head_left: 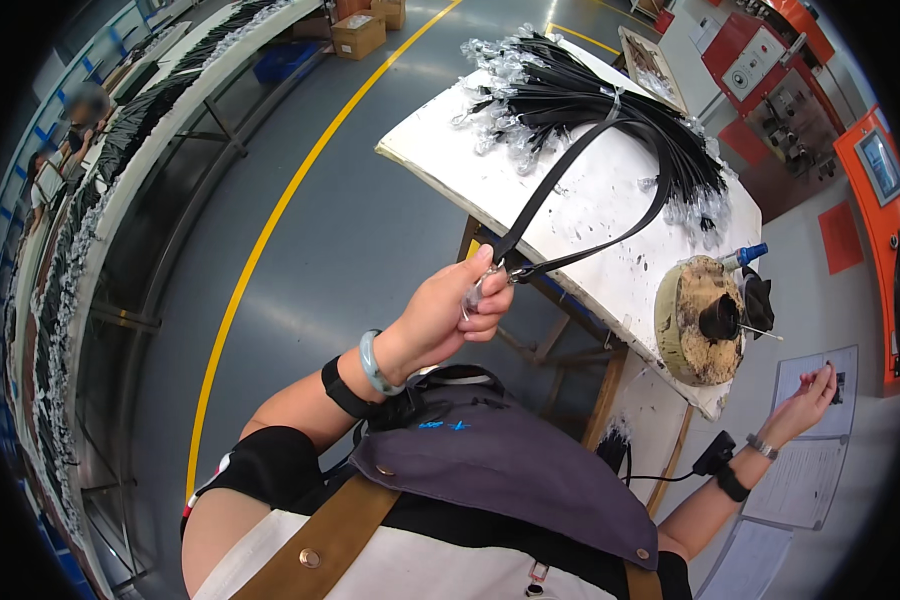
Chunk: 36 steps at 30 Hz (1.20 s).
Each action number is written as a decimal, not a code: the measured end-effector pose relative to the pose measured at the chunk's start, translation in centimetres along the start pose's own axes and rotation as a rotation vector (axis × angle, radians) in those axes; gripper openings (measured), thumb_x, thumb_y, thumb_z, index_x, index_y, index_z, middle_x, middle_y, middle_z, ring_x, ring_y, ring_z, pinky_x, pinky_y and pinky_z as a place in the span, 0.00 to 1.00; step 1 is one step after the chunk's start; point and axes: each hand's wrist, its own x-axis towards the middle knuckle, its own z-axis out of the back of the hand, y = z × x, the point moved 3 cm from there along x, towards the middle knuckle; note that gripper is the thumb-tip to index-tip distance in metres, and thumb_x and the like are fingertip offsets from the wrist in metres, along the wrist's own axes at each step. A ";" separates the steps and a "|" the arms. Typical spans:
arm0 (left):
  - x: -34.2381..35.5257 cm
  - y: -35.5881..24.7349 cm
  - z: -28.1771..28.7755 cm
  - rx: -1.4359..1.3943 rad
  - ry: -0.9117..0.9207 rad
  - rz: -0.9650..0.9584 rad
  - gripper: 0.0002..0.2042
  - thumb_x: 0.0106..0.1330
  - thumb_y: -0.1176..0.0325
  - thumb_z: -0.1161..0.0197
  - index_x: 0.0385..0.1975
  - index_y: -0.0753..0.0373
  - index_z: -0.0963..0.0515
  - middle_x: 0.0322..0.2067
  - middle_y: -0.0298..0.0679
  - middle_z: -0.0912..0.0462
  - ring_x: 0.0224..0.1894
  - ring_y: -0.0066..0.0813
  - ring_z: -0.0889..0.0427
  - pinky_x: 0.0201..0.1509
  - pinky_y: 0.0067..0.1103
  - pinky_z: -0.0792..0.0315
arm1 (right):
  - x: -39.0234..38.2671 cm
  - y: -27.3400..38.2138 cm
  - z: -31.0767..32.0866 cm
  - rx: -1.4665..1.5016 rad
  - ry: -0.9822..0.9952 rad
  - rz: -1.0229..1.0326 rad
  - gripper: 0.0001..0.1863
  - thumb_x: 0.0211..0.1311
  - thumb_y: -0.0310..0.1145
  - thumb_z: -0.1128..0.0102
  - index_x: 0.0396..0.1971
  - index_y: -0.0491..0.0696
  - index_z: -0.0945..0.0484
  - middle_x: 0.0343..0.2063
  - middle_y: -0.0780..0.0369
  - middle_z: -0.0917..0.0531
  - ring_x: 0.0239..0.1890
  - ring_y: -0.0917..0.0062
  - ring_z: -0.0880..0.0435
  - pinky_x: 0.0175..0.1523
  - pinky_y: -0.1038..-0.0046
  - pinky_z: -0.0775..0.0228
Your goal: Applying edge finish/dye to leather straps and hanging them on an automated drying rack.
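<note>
Purple-grey cloth (500, 470) with a small blue mark lies nearest; beyond it the left grip (460, 300) is closed around the metal-fitted end of a black strap (562, 178), looped over the near edge of the white surface (432, 150), bare toward its left corner. Beyond the right corner, by printed wall sheets (792, 485) too small to read, the right grip (805, 402) has bent fingers; I cannot tell whether it holds anything.
</note>
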 end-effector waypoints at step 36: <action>3.3 2.5 -2.5 -0.031 0.144 0.246 0.19 0.72 0.53 0.66 0.19 0.55 0.41 0.18 0.29 0.41 0.13 0.13 0.50 0.17 0.13 0.50 | -4.0 -3.9 -4.8 -0.096 0.473 -0.548 0.17 0.64 0.42 0.49 0.43 0.43 0.25 0.27 0.69 0.27 0.27 0.90 0.33 0.28 0.87 0.38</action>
